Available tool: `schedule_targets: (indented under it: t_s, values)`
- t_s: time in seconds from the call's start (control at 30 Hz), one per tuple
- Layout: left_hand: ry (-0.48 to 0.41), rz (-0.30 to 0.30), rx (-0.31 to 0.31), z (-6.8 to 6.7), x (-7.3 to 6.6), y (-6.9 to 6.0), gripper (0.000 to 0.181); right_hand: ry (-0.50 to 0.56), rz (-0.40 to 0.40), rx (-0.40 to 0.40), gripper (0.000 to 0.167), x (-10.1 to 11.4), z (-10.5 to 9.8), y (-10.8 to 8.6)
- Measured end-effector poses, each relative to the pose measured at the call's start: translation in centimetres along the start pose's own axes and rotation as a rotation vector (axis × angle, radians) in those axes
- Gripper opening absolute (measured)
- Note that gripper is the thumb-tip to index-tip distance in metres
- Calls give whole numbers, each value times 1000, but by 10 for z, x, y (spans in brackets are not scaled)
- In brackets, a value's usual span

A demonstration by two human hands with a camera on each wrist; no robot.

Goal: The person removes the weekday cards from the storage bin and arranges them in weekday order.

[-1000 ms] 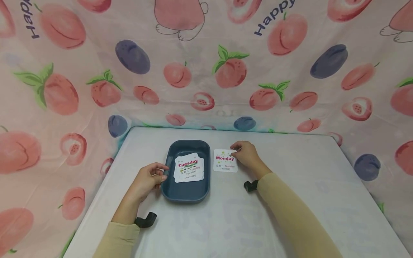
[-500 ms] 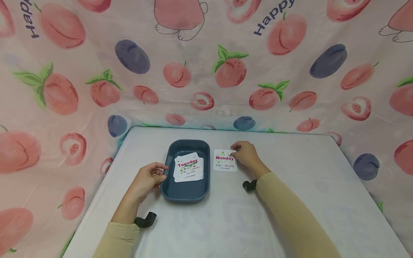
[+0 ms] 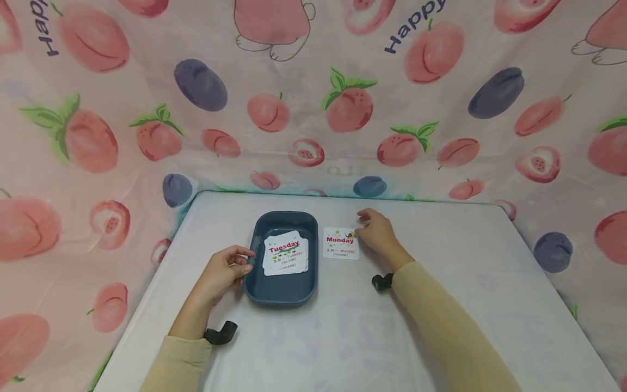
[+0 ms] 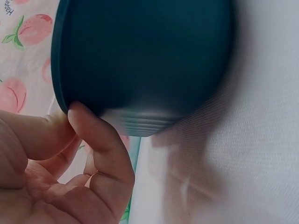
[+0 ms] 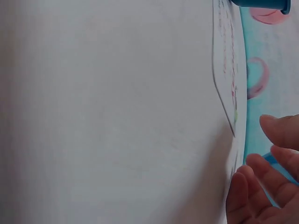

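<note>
A dark blue tray (image 3: 283,293) stands on the table with a loose stack of white square cards (image 3: 286,256) inside, the top one reading Tuesday. My left hand (image 3: 222,274) pinches the tray's left rim between thumb and fingers; the left wrist view shows this grip on the tray wall (image 4: 145,56) up close. To the right of the tray a Monday card (image 3: 339,251) lies flat on the table, face up. My right hand (image 3: 381,235) is at that card's upper right corner. In the right wrist view its thumb and fingers (image 5: 238,196) are spread apart, off the card (image 5: 226,60).
The white-covered table (image 3: 372,337) runs up to a fruit-patterned cloth (image 3: 313,109) at the back and sides. A black wrist-worn piece (image 3: 221,333) sticks out by the left cuff, and another black piece (image 3: 382,282) by the right one.
My right hand has let go of the Monday card; its fingers have parted and drawn slightly to the right. The left hand and the tray keep their places.
</note>
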State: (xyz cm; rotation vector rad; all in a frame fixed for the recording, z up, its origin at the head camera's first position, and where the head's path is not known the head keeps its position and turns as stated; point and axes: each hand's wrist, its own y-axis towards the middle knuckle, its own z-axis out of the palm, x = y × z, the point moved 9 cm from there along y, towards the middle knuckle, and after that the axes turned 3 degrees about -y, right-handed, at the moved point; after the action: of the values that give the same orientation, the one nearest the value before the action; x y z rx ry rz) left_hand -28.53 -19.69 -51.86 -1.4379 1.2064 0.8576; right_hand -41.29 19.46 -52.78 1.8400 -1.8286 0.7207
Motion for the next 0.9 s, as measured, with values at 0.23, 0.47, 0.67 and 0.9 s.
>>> schedule_targets:
  t_s: [0.23, 0.47, 0.67, 0.9]
  values:
    - [3, 11, -6, 0, -1, 1, 34, 18, -3, -34, 58, 6, -8, -1]
    - [7, 1, -12, -1, 0, 0, 35, 4, -77, -23, 64, 32, -9, -4]
    - [5, 12, -10, -1, 0, -1, 35, -32, -135, -6, 73, 58, -4, -12]
    - [-10, 9, -18, 0, 3, 1, 34, -63, -194, -9, 78, 83, 4, -21]
